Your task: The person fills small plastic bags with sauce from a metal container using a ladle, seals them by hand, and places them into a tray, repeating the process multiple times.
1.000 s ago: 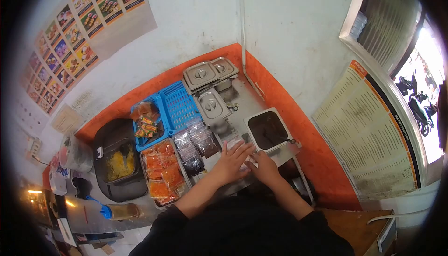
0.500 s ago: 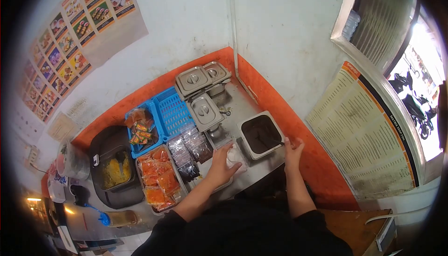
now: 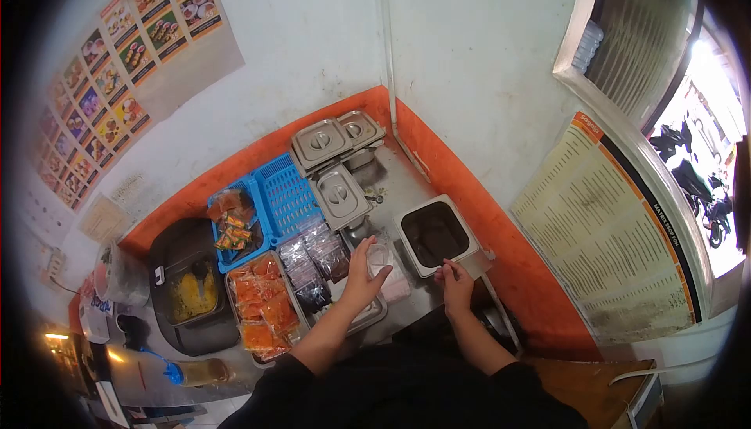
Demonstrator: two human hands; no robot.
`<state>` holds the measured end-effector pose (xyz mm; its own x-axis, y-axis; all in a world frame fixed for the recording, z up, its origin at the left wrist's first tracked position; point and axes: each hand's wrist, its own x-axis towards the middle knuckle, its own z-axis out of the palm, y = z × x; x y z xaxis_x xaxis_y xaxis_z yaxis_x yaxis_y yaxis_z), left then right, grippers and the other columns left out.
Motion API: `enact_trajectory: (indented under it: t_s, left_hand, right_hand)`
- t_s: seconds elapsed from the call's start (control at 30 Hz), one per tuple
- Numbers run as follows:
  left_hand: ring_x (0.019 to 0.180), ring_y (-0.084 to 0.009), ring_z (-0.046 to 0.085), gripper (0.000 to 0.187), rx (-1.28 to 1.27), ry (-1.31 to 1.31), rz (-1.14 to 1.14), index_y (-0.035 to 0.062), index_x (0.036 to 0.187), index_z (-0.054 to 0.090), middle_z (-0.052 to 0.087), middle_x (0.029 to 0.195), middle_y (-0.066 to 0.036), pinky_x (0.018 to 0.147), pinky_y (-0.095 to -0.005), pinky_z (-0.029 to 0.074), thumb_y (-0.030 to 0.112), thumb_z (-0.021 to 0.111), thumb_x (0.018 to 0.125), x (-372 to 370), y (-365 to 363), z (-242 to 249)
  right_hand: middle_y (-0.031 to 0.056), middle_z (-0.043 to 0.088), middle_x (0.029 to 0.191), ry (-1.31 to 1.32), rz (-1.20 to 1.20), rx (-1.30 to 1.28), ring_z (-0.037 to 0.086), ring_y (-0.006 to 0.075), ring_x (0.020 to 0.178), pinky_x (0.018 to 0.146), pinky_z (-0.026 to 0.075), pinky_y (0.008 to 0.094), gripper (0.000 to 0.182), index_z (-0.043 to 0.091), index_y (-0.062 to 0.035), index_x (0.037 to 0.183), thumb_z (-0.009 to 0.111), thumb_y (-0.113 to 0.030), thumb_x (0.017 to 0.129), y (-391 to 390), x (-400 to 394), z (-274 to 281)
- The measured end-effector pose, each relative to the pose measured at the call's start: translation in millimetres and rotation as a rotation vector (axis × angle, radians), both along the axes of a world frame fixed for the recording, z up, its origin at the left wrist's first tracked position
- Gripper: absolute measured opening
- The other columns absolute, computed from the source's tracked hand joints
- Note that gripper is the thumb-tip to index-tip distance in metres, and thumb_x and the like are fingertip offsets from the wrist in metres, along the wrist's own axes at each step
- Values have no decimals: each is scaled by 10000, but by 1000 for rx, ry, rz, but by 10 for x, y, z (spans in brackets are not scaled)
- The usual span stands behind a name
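White tub (image 3: 472, 241) of dark contents at the right hand (image 3: 455, 282), its fingertips pinched by the near rim — on what, one cannot tell; the apparent dipping step calls for clearing that rim — while the left hand (image 3: 366, 276) spreads beside clear plastic (image 3: 397, 284), steel counter (image 3: 407, 179) reaching to lidded pans (image 3: 341, 194), orange wall band (image 3: 477, 202) close behind

Pale, scuffed walls (image 3: 477, 61) meet in a corner above a metal bench (image 3: 399, 186).
An orange band (image 3: 477, 211) edges the walls; a white pipe (image 3: 384, 38) descends the corner. A picture poster (image 3: 121, 77) hangs left, a printed menu (image 3: 610, 229) right, beside a metal-framed opening (image 3: 641, 46) bright with daylight. Pale floor (image 3: 223, 409) shows lower left.
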<state>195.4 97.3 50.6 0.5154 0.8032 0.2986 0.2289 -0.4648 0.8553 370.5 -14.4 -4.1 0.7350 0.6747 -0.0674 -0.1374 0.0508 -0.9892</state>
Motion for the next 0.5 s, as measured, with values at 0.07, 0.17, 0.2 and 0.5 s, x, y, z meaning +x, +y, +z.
enact_trajectory:
  t_s: [0.07,0.17,0.2,0.5]
  left_hand:
    - [1168,-345,354,646,90,14,8,32,1246,324,426,1201,-171,983,-399,266,116,667,706,58,72,-28]
    - [1151,-346,366,636,161,59,22,29,1244,324,417,1203,-180,977,-397,272,117,662,713,161,182,21]
    - [1151,-346,366,636,164,57,17,29,1244,324,417,1203,-180,977,-397,272,117,662,713,209,226,-3]
    - [1126,-316,390,608,210,31,9,34,1243,325,409,1181,-187,965,-359,289,97,644,730,715,556,-165]
  right_hand:
    - [66,587,801,278,-121,25,574,118,694,657,491,244,196,546,15,1005,502,-121,870,-13,-44,143]
    - [54,581,801,474,-210,92,569,113,697,670,496,253,187,532,0,1009,491,-125,877,-36,2,110]
    - [46,578,798,533,-235,141,565,111,696,677,495,254,178,530,-8,1003,489,-126,877,-53,14,103]
    - [26,555,748,443,-220,342,539,92,656,639,477,241,158,532,-24,974,511,-141,868,-240,279,122]
